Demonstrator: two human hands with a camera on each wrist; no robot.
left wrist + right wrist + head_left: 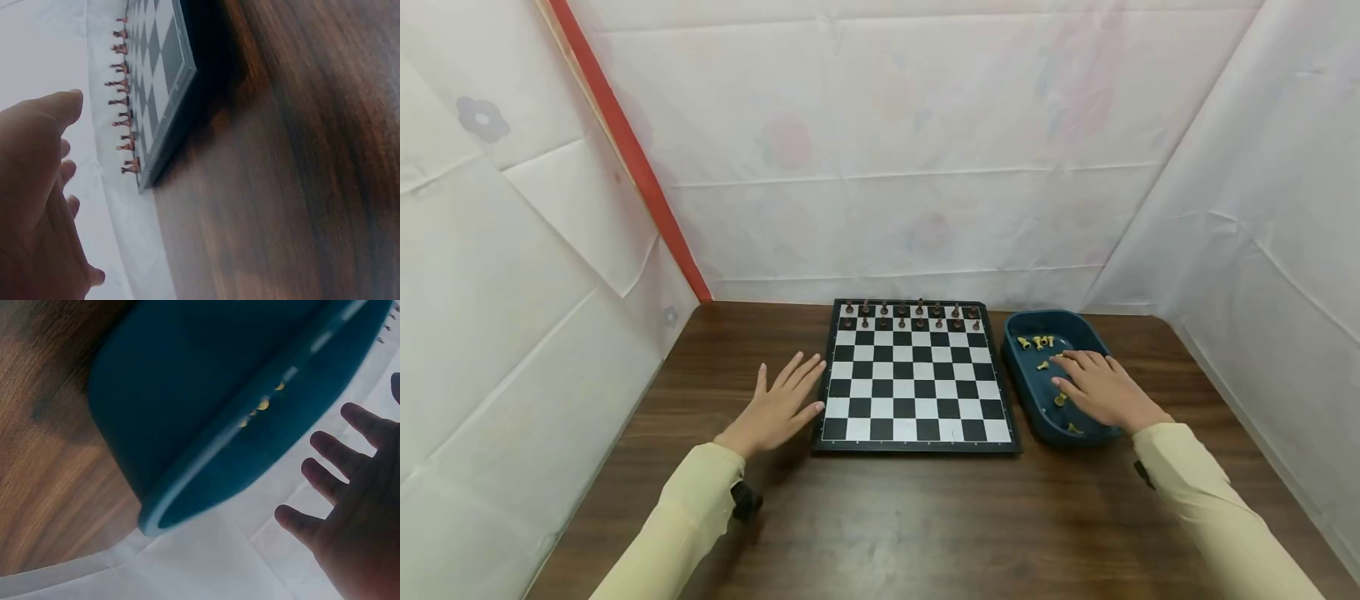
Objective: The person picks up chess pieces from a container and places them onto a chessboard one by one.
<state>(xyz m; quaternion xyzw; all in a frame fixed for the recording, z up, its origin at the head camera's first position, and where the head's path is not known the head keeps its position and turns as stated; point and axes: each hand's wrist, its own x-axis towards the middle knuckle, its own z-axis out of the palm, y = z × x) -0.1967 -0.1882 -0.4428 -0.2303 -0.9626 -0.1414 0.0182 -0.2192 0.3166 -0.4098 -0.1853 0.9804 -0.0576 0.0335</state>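
A black-framed chessboard (913, 375) lies mid-table, with two rows of dark brown chess pieces (921, 322) standing along its far side. Beside the board's left edge is my left hand (775, 412), its fingers spread and holding nothing; the left wrist view shows those brown pieces (125, 100) beyond the thumb. To the right of the board stands a blue plastic basin (1022, 392) with several yellow chess pieces (1042, 365) lying loose inside. My right hand (1101, 387) is over the basin with fingers extended and covers part of it from the head camera. No piece shows in that hand.
The dark wood-grain table (880, 517) reaches toward me in front of the board. White patterned sheeting (887, 150) hangs behind and at both sides. A red strip (632, 158) runs down the back left corner.
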